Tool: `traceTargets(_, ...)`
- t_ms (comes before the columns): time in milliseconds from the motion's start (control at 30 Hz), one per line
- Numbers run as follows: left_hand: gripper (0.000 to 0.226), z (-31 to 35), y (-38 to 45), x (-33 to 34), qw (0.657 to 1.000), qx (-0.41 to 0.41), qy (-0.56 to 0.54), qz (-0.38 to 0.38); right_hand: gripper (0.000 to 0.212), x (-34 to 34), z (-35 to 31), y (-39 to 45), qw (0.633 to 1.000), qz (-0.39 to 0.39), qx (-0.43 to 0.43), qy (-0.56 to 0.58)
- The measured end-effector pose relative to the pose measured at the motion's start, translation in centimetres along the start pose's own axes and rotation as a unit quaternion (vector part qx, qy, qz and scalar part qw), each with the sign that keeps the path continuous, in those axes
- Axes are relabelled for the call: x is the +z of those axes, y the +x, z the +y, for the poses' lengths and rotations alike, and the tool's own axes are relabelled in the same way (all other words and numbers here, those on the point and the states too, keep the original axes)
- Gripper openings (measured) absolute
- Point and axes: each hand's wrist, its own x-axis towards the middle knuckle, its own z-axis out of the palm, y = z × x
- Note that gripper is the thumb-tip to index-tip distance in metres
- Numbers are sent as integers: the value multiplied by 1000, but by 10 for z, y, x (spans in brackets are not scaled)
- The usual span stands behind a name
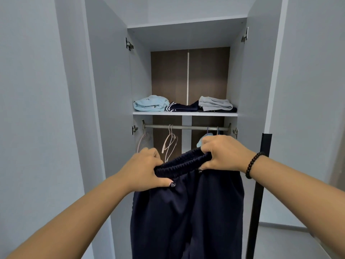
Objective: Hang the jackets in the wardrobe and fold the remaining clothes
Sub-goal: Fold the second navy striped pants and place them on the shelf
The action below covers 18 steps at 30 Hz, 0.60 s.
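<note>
Both hands are gripping the gathered elastic waistband of a pair of dark navy trousers (186,212), holding them up in front of the open wardrobe (186,38). On the waistband's near-left end, the left hand (143,170) is curling its fingers over the top edge and pressing its thumb against the front of the fabric. At the far-right end, slightly higher, the right hand (222,154) is pinching the band, and a dark beaded bracelet (252,163) is sitting on that wrist. Below the hands the trouser legs are hanging straight down and running out of the bottom of the view. Behind them, a shelf (184,113) is carrying a folded light blue garment (149,103) at the left, a navy garment with white stripes (181,107) in the middle and a folded grey garment (214,103) at the right. Under the shelf, a rail (186,127) is bearing pale empty hangers (169,144).
</note>
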Motion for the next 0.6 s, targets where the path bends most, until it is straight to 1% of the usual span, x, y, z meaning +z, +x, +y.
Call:
traceTargets(33,47,0,3,-2,999,11,26,22,42,-3,2,1,999,-1,-4,-37)
traceTargets(67,47,1,5,-4,999,14,27,33,49,-8,4,2,997,-2,-6,-73)
traceTargets(133,42,0,9,-6,1000,-5,-1,17,56,-17,9,2,993,-3,-9,-120)
traceTargets(167,42,0,10,-6,1000,-15,20,8,57,-20,13,2,991,-7,-6,-133)
traceTargets(200,44,0,12,-6,998,-21,59,13,58,-24,17,1,990,-14,-1,-138)
traceTargets(267,48,-1,15,-5,991,-35,115,53,60,-28,25,-1,992,-25,19,-126)
traceTargets(333,52,-2,20,-8,990,-45,109,83,62,-29,31,-4,994,-19,36,-101)
traceTargets(400,53,-4,25,-15,995,-55,49,69,66,-29,37,-9,998,0,53,-45)
traceTargets(467,55,-5,29,-21,995,-72,-56,45,64,-28,44,-14,996,18,75,34)
traceTargets(533,54,-7,31,-22,984,-94,-147,35,56,-23,49,-19,992,21,94,77)
traceTargets(600,52,-9,31,-19,963,-127,-235,31,49,-16,50,-21,988,20,115,105)
